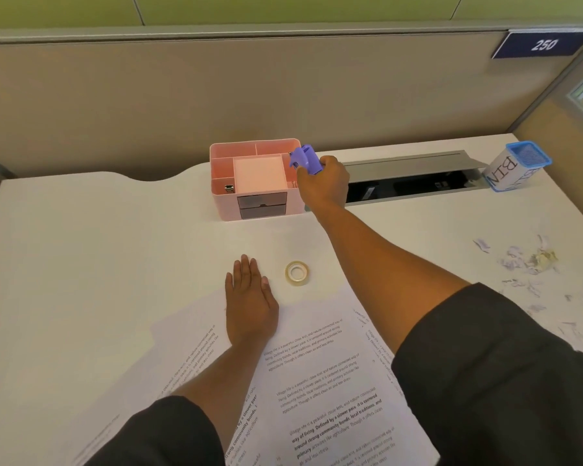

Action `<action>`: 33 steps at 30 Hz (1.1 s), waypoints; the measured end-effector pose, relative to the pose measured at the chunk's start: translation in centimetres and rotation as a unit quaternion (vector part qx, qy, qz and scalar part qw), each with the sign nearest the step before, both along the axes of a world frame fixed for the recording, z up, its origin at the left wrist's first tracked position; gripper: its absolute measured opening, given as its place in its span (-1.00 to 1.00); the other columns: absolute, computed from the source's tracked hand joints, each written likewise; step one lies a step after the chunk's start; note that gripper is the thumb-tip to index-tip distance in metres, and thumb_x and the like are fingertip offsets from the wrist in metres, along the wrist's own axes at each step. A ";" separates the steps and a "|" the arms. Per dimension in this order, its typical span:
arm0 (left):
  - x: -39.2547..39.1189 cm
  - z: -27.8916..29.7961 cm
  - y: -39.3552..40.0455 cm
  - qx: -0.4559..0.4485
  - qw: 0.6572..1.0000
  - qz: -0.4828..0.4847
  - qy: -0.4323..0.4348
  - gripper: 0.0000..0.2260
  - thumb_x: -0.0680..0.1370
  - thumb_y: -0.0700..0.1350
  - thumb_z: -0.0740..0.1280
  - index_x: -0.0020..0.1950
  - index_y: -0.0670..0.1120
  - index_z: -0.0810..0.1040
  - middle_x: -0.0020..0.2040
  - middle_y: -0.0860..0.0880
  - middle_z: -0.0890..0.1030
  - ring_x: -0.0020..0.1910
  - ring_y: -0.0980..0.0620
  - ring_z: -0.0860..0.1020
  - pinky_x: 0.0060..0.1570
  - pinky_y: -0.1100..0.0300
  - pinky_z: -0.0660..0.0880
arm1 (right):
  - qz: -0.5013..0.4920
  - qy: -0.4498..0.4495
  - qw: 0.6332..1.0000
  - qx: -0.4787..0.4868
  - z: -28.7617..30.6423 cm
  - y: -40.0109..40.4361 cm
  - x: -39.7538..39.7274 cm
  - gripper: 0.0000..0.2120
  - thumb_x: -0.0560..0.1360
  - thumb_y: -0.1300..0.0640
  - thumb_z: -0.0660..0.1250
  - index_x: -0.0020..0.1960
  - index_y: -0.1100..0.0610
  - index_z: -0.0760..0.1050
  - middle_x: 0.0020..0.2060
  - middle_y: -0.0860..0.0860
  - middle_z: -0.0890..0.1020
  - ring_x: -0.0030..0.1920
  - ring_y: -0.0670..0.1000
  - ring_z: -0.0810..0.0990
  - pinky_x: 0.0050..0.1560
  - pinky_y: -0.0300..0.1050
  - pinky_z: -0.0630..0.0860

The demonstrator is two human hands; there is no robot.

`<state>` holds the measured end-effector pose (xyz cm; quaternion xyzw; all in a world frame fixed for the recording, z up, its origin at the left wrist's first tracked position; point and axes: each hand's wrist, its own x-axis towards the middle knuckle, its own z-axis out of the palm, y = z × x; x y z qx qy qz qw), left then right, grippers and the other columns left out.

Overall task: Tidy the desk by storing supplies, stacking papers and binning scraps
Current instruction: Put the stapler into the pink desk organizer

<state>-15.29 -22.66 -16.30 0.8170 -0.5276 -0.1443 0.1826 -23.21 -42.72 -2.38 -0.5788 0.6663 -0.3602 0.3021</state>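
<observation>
Across the white desk (81,264), printed papers (317,381) are spread loosely at the near edge, overlapping. Toward the back, a pink organizer (223,196) is set (a pad of pink notes fills its middle compartment). At the far right, a container marked BIN (505,173) is seen, with torn scraps (532,260) scattered near it. A purple stapler (305,158) is gripped by the right hand (327,183) over the organizer's right edge. The left hand (249,297) is laid flat, fingers straight, on the papers, just beside a tape roll (297,272).
</observation>
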 end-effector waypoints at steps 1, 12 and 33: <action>0.0 0.0 0.0 -0.001 1.000 0.000 0.000 -0.50 0.70 -0.01 -0.13 0.63 -0.14 0.03 0.65 -0.06 -0.01 0.63 0.02 -0.08 0.59 0.07 -0.19 | 0.004 0.007 1.000 0.000 -0.1 -0.1 0.2 -0.71 0.45 -0.04 0.41 0.02 0.13 0.48 -0.09 0.05 0.56 -0.20 0.01 0.54 -0.34 -0.26 0.38; 0.0 0.1 -0.1 -0.002 1.000 0.002 0.004 -0.50 0.70 -0.01 -0.13 0.63 -0.14 0.02 0.65 -0.05 -0.02 0.63 0.03 -0.10 0.58 0.11 -0.24 | 0.023 0.091 0.996 0.007 0.1 -1.9 1.9 -0.69 0.51 -0.07 0.35 0.07 0.16 0.53 0.00 0.07 0.62 -0.01 0.08 0.61 -0.13 -0.13 0.52; -0.2 0.0 -0.2 -0.007 1.000 0.003 -0.002 -0.48 0.69 -0.01 -0.15 0.63 -0.16 0.07 0.65 -0.07 0.02 0.63 0.02 -0.06 0.59 0.08 -0.20 | 0.056 0.226 0.971 0.048 -0.2 -3.0 2.9 -0.64 0.43 0.10 0.40 0.20 0.13 0.54 0.14 0.09 0.55 0.12 0.11 0.58 0.04 -0.05 0.57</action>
